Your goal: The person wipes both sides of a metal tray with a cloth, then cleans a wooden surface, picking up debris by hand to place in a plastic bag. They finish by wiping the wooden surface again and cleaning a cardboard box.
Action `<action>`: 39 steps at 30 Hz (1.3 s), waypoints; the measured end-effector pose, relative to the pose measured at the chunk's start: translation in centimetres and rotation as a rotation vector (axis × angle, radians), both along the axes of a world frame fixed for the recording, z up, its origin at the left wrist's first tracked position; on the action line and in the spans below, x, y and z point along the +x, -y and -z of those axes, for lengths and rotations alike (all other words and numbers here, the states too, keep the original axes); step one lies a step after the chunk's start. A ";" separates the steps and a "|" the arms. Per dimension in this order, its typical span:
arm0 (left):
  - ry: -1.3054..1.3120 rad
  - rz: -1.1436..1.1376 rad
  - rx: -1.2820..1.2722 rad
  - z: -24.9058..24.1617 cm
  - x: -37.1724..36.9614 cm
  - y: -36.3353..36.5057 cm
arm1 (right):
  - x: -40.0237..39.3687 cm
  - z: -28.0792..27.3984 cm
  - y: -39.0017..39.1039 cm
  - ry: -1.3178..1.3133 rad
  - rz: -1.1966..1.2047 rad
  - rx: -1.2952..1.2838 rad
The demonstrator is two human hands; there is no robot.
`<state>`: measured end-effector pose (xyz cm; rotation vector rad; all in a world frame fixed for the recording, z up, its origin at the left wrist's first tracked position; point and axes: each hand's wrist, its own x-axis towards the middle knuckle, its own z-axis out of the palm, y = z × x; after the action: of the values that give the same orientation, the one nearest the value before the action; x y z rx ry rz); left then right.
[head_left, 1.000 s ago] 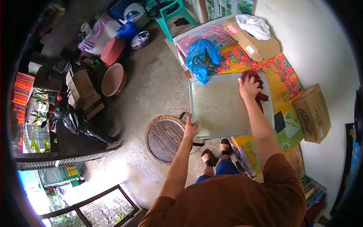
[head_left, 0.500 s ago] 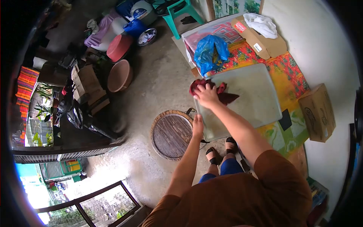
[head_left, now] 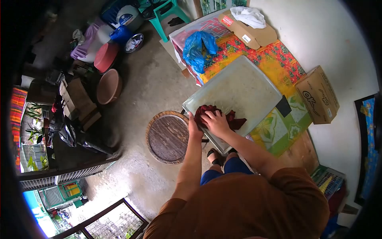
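A pale grey rectangular tray (head_left: 242, 89) with a raised rim lies slantwise on the covered table, its near-left end jutting past the table's edge. My left hand (head_left: 194, 126) grips the tray's left edge, thumb up along the rim; the fingers beneath are hidden. On the tray's near part, my right hand (head_left: 217, 124) presses down on a bunched dark red cloth (head_left: 235, 121), its fingers bent over the fabric. The cloth spills out to both sides of that hand. Both hands are close together, the left just beside the cloth.
A round wooden stool (head_left: 167, 137) stands left of the tray. On the table are a blue plastic bag (head_left: 199, 49) and a flattened carton (head_left: 250, 34). Another cardboard box (head_left: 317, 95) rests by the wall. Basins (head_left: 108, 87) and a green plastic chair (head_left: 169, 14) stand farther back.
The tray has turned and its near end sits closer to me. My right hand and the cloth have moved from the far-left corner to the near end. The left hand still grips the edge.
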<state>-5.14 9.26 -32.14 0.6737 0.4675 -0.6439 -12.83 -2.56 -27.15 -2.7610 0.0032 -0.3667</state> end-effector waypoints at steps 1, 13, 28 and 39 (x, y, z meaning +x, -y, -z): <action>0.003 0.025 -0.080 -0.9 0.1 -0.2 | 0.0 -1.1 0.0 0.014 0.006 0.019; 0.351 -0.212 0.501 -8.8 2.0 -2.3 | -13.0 -5.1 4.0 0.105 -0.400 -0.097; 1.195 -0.357 0.868 -24.2 -3.7 -0.6 | 0.1 -28.8 -2.2 0.783 0.020 -0.030; 1.212 -0.453 0.810 -23.7 -6.1 -3.1 | 1.6 -22.9 16.8 0.879 0.504 -0.136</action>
<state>-11.24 12.33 -8.49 1.5035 -0.3033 0.4783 -11.18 -19.32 -4.28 -2.4446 0.4634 -1.7131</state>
